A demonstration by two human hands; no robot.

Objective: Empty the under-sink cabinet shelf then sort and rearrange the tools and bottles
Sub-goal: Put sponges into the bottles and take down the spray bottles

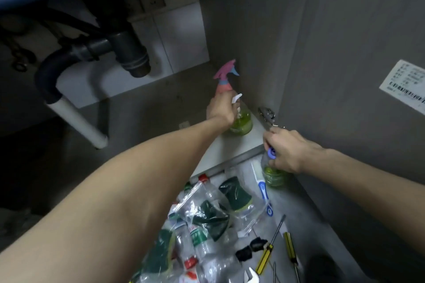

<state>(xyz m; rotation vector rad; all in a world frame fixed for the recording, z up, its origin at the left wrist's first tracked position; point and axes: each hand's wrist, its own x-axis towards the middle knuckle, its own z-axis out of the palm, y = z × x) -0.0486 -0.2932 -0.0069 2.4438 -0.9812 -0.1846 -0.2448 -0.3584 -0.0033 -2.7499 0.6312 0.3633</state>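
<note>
Down low and closest, clear bottles and yellow screwdrivers lying on the grey floor. Left hand wrapped round the spray bottle, standing up on the shelf, pink nozzle up top. Right hand curled round the second green bottle, blue cap up, just past the shelf edge. Grey pipe and wall behind.
</note>
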